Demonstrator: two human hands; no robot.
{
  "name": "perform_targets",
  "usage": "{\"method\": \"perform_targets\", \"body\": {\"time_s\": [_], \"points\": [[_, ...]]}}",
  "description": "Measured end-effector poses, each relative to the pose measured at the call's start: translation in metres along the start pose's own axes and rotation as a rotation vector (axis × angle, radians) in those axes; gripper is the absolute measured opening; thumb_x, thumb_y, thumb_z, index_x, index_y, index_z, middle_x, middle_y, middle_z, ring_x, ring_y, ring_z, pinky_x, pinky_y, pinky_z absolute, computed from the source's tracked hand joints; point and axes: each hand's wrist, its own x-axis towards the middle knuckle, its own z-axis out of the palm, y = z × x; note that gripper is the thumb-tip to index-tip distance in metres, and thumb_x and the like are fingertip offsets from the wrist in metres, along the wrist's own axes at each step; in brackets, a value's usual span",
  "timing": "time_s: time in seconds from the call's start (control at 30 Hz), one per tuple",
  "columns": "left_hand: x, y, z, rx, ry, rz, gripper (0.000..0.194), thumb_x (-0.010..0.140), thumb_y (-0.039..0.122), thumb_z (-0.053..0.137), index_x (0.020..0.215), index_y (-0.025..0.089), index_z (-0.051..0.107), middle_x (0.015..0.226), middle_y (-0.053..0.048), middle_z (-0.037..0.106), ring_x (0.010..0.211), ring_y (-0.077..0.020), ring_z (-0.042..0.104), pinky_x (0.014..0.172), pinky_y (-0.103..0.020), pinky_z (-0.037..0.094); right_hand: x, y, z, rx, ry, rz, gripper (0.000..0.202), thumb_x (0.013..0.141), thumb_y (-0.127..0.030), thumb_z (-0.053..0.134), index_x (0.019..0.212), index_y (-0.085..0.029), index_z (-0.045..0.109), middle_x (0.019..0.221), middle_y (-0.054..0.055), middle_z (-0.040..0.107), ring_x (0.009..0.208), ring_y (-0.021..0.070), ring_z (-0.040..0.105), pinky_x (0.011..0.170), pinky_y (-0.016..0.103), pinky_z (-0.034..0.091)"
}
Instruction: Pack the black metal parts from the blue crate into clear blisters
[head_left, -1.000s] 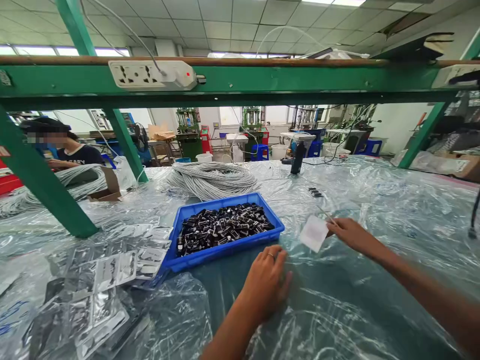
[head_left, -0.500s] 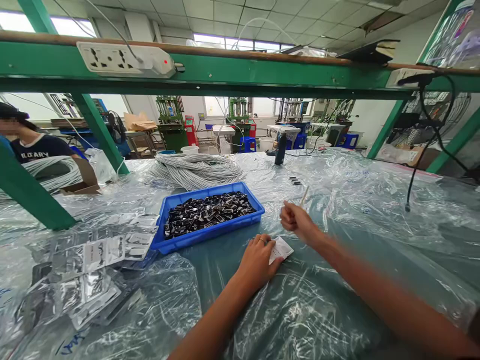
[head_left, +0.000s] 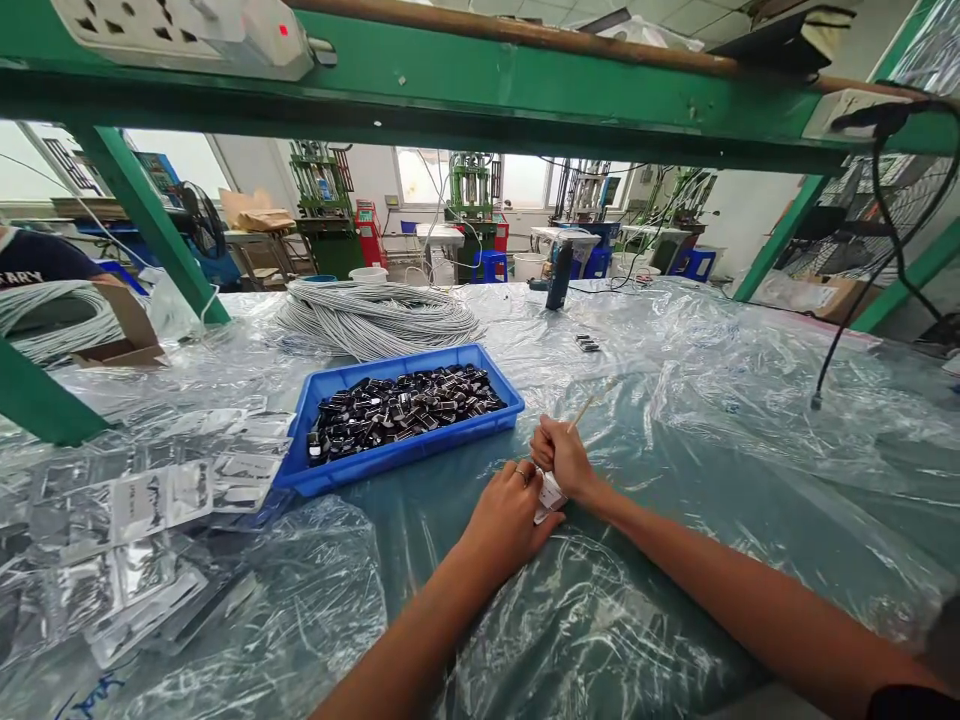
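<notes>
My left hand (head_left: 508, 505) lies on the table with a ring on one finger, its fingers curled over the edge of a small white packet (head_left: 550, 493), thumb out along the near side. My right hand (head_left: 559, 455) is closed in a fist around a thin pale stick (head_left: 581, 412), whose end pokes out up and to the right. The fist is over the packet's far end and close against the left fingers; the stick's lower end is hidden. Left of both hands stands a blue tray (head_left: 420, 443) full of small black parts with metal ends (head_left: 405, 405).
Several clear and silvery packets (head_left: 161, 500) lie at the left on the plastic-covered table (head_left: 712, 480). Behind the tray is a coil of grey cable (head_left: 375, 318). A dark upright tool (head_left: 559, 275) and several small black pieces (head_left: 587, 343) are farther back. A green beam (head_left: 525, 90) crosses above.
My right hand has come left and down with the stick, from beside the packet onto its far end. The left hand stays at the packet. The view has tilted down slightly.
</notes>
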Motion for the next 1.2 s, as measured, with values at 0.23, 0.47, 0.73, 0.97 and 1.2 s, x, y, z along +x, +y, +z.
{"method": "perform_targets", "body": {"time_s": [0.23, 0.47, 0.73, 0.97, 1.2], "points": [[-0.005, 0.004, -0.001, 0.001, -0.036, -0.06, 0.034, 0.087, 0.037, 0.062, 0.116, 0.02, 0.061, 0.119, -0.012, 0.059, 0.11, -0.0314, 0.054, 0.093, -0.049, 0.048, -0.023, -0.025, -0.017, -0.024, -0.258, 0.363, 0.051, 0.083, -0.049, 0.056, 0.047, -0.022, 0.031, 0.041, -0.01, 0.019, 0.035, 0.0044, 0.012, 0.037, 0.022, 0.008], [-0.004, -0.002, -0.002, -0.151, -0.02, -0.149, 0.061, 0.08, 0.045, 0.071, 0.131, 0.018, 0.052, 0.124, -0.013, 0.055, 0.117, -0.0323, 0.051, 0.102, -0.051, 0.041, -0.014, -0.032, -0.022, 0.174, -0.068, 0.11, 0.056, 0.085, -0.052, 0.054, 0.048, -0.021, 0.026, 0.043, -0.009, 0.016, 0.037, 0.0056, 0.011, 0.039, 0.023, 0.014], [0.001, -0.002, 0.004, -0.314, 0.008, -0.251, 0.048, 0.07, 0.031, 0.081, 0.111, 0.016, 0.06, 0.112, -0.011, 0.058, 0.107, -0.029, 0.054, 0.094, -0.045, 0.045, -0.009, -0.004, -0.004, 0.213, -0.004, 0.032, 0.057, 0.083, -0.057, 0.057, 0.047, -0.022, 0.031, 0.042, -0.009, 0.019, 0.037, 0.0057, 0.012, 0.038, 0.024, 0.012], [0.004, -0.001, 0.002, -0.393, 0.003, -0.283, 0.043, 0.067, 0.029, 0.083, 0.102, 0.015, 0.061, 0.107, -0.011, 0.059, 0.104, -0.0292, 0.054, 0.091, -0.043, 0.045, -0.013, 0.004, 0.005, 0.218, 0.043, -0.002, 0.056, 0.079, -0.054, 0.062, 0.046, -0.022, 0.03, 0.042, -0.009, 0.021, 0.035, 0.0045, 0.015, 0.038, 0.024, 0.011], [0.002, -0.002, 0.004, -0.289, 0.007, -0.254, 0.034, 0.072, 0.031, 0.078, 0.097, 0.017, 0.06, 0.103, -0.009, 0.057, 0.1, -0.0275, 0.054, 0.088, -0.041, 0.045, -0.022, -0.004, 0.007, 0.17, -0.043, 0.103, 0.052, 0.077, -0.048, 0.062, 0.045, -0.022, 0.031, 0.041, -0.009, 0.022, 0.035, 0.0041, 0.017, 0.037, 0.024, 0.012]]}}
